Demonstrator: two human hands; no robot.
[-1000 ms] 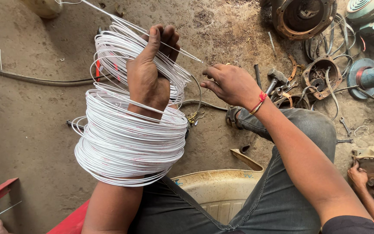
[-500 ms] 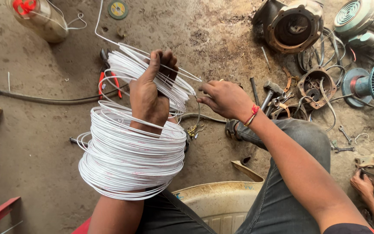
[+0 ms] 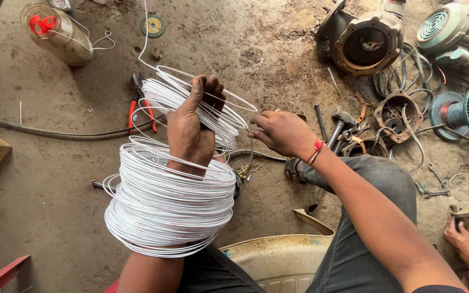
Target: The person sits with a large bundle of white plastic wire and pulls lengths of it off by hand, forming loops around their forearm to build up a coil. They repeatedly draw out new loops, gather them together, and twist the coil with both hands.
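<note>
Left hand (image 3: pixel 191 135) was shut in a fist around a bunch of white loops, with my forearm pushed right through the main coil of wire (image 3: pixel 169 206), which hung round the wrist and arm above my lap. Just below it sat the rim of a beige plastic tub (image 3: pixel 278 260) between my knees. My right hand (image 3: pixel 280 133) was beside the left, fingers pinched together on a single strand that curved off the upper loops.

I judged the step in hand to be feeding one turn at a time between the fist and the coil. The move it called for was a steady pull with the right hand while the left kept its grip, so the loose turns would not spring off and tangle.

The wire looked thin, stiff and springy: the turns on the arm lay close and even, while those above the fist fanned out wide, and one free end ran up across the floor.

Farther out on the dirt floor (image 3: pixel 44 179) lay red-handled pliers (image 3: pixel 137 103) and a hammer (image 3: pixel 340 122). Beyond them stood a plastic bottle (image 3: pixel 55 35) and a rusty motor housing (image 3: pixel 367 46). Another person's hand (image 3: pixel 460 239) rested at the right edge.
</note>
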